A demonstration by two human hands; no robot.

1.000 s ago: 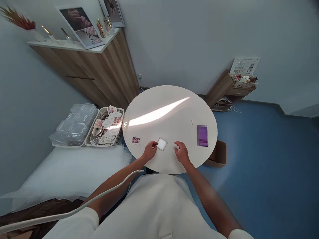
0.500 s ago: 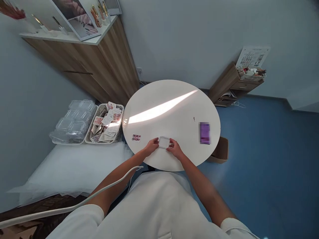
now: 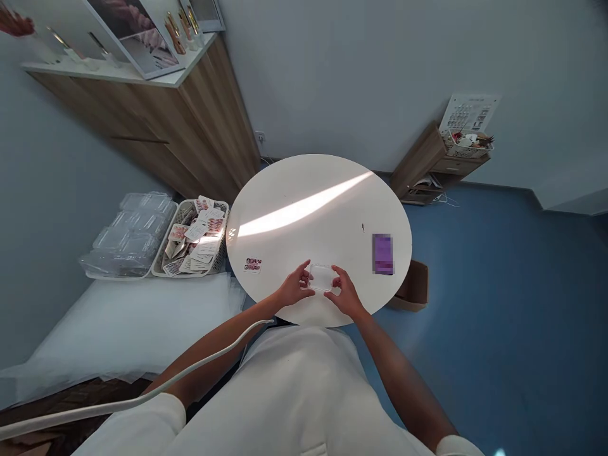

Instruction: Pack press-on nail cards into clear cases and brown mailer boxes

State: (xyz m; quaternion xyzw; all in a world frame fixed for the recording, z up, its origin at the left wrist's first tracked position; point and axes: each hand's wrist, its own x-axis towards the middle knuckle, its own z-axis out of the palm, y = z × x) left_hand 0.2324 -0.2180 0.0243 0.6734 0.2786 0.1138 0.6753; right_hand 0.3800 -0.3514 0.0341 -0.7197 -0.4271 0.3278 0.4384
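Right between the left hand [image 3: 295, 288] and the right hand [image 3: 348, 296], over the near part of the white surface [image 3: 323, 218], was the clear case [image 3: 322, 278], held at opposite sides by both hands' curled fingers, neither hand nearer!

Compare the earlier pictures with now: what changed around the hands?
The right hand, apart at first, has joined the left hand in holding the clear rectangular plastic case, which has shifted rightward. The pixelated purple rectangle and small pink-patterned white card stayed put.
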